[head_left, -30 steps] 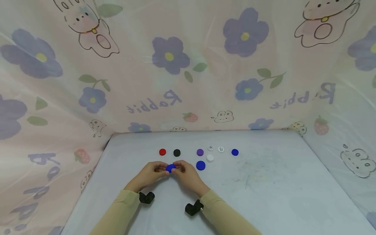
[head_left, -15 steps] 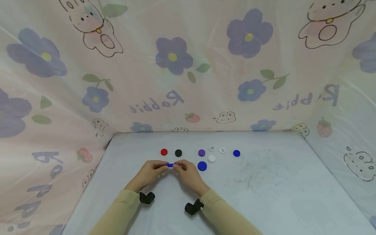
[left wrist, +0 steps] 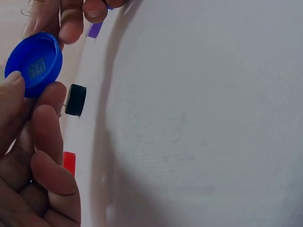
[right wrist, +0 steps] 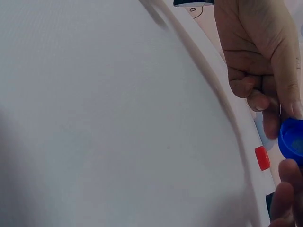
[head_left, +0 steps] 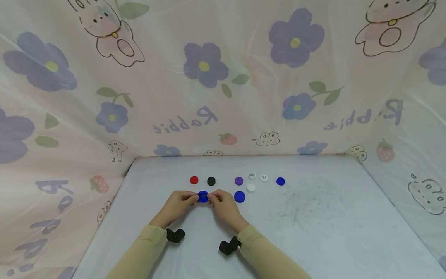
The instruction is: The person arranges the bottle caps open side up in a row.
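A blue bottle cap is held up between both hands over the white table, its hollow side turned toward me. Inside it, a small square code shows in the left wrist view, where the blue cap is seen close up. My left hand pinches its left edge between thumb and fingers. On the opposite edge, my right hand pinches it the same way. Just right of the right hand lies a larger blue cap. Behind the hands sit a red cap and a black cap.
Farther right lie a purple cap, a plain white cap, two patterned white discs and another blue cap. The table meets a flower-printed curtain at the back and sides.
The held blue cap has turned over between the fingers: its outer face showed first, then its edge, now its hollow inside. Both hands stay in nearly the same place.
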A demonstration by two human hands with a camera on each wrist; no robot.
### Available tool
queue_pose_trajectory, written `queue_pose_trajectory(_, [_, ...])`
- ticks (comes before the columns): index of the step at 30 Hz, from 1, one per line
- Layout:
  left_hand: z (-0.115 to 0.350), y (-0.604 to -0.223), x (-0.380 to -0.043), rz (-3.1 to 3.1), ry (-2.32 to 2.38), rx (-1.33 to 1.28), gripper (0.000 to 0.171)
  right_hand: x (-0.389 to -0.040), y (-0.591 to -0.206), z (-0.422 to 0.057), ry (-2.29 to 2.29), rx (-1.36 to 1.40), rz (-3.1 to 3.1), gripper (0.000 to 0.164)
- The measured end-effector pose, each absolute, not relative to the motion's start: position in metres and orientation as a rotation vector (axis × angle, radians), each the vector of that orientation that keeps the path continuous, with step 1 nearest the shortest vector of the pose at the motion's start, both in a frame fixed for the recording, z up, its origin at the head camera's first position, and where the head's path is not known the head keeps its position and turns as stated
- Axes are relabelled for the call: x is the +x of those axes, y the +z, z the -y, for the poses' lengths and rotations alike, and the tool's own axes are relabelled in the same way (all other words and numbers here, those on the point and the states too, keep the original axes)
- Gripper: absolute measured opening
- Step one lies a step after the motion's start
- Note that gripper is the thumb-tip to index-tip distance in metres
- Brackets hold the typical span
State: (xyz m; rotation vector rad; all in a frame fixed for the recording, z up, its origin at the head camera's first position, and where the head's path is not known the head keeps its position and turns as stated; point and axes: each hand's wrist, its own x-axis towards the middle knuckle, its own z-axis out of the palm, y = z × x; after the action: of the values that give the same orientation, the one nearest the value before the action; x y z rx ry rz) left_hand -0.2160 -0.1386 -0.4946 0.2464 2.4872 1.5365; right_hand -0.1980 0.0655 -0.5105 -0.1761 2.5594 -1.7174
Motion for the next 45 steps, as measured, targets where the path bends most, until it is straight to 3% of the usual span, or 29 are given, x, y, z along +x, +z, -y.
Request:
queue_pose_trajectory(20, [0.1369,-0.4962,-0.2193,-2.484,1.543,0.229,0.024,-0.1964,-0.5068,-0.0668,-1.81,-0.196,-2.481,0.014])
queue_pose_trajectory(29, [0.1361,-0.4931,-0.2175,-2.467,1.543,0.196,0.023,-0.1951,-0.5079,-0.0688,-1.687,-0.34,-2.528,0.029])
queue_pose_trajectory(45, [0.1373,-0.4887,-0.2126,-2.448,1.449,0.342,0.045,-0.1938,-0.5074,-0.0736,-1.705,-0.363,-2.472,0.03])
